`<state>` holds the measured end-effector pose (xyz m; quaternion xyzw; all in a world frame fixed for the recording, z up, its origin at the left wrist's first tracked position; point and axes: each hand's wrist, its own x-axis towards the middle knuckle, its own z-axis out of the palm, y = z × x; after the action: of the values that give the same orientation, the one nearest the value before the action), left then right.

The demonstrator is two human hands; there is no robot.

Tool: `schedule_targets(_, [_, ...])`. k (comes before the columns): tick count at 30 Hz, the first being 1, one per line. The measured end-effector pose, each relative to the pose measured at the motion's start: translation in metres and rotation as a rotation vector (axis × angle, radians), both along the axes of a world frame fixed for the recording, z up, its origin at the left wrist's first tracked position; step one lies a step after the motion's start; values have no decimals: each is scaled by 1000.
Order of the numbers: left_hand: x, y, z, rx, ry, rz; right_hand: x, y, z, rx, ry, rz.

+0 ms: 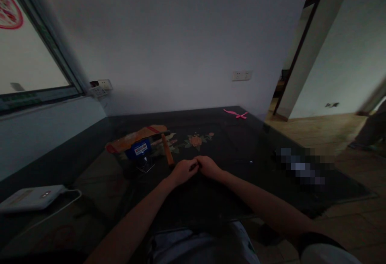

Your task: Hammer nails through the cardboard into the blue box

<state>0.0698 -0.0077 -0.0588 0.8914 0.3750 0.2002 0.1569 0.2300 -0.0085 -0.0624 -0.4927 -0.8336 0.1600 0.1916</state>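
Note:
My left hand (183,171) and my right hand (209,166) meet over the dark tabletop, fingers curled and knuckles close together. A small dark patch shows between them; whether it is an object or a gap I cannot tell. Just left of my left hand lies a tool with an orange wooden handle (167,151) and a dark head, which looks like a hammer. Beyond it sit a blue box (139,150) with a white label and a long orange-brown wrapper (135,138) with red ends. A small clear or wire item (146,165) stands in front of the box.
The dark table (229,195) has a printed flower pattern (195,140). A pink ribbon (237,114) lies near its back edge. At the left is a white device (33,199) with a cable. A blurred-out item (300,166) lies at the right. Part of a person (372,125) shows far right.

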Motion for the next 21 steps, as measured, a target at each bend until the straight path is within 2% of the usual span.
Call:
schedule_targets(14, [-1, 1, 0, -35, 16, -20, 1, 1, -1, 8, -44, -4])
schedule_targets(21, [1, -2, 2, -32, 40, 14, 0, 0, 1, 10, -42, 3])
